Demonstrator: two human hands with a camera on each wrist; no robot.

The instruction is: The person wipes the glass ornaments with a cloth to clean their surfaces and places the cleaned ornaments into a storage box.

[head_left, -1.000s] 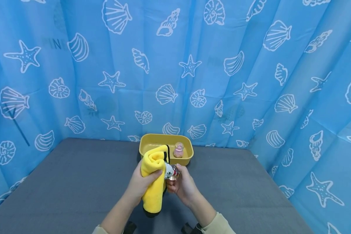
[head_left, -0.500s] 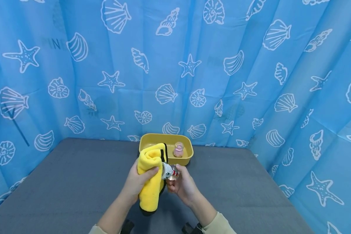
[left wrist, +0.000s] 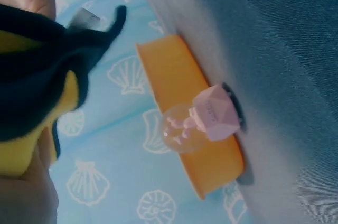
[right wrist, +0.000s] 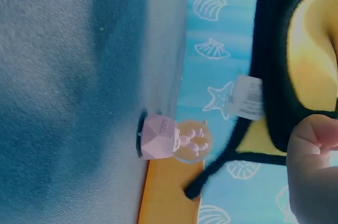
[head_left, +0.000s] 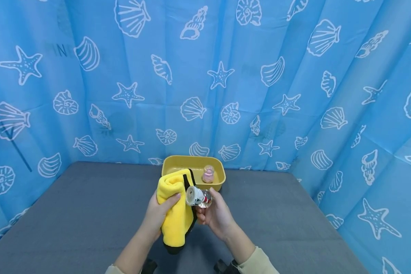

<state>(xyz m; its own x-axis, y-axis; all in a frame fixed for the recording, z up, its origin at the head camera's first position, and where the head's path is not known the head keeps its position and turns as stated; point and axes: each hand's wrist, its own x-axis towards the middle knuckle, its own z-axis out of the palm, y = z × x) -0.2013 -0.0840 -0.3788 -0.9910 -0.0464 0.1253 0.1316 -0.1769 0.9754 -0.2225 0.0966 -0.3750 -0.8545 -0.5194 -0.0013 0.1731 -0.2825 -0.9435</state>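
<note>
My left hand (head_left: pixel 156 213) grips a folded yellow towel (head_left: pixel 174 215) with black edging. Just right of it, my right hand (head_left: pixel 219 217) holds a snow globe (head_left: pixel 196 196) by its clear dome. Its white base tips up toward the head camera, and something red shows inside. The towel (right wrist: pixel 272 139) and a white tag hang across the right wrist view, where the held globe is out of sight. A pink snow globe (head_left: pixel 208 174) appears inside the yellow bin in the head view.
The yellow bin (head_left: pixel 183 163) stands at the table's back by the blue shell curtain (head_left: pixel 140 64). Both wrist views show a pink snow globe (left wrist: pixel 216 113) before the bin wall (left wrist: pixel 163 65); I cannot tell whether it is the one in the head view. Grey cloth (head_left: pixel 99 205) covers the table.
The held globe's base has come away from the towel and turned up toward the head camera. My left hand has shifted slightly left with the towel; the right hand still holds the dome.
</note>
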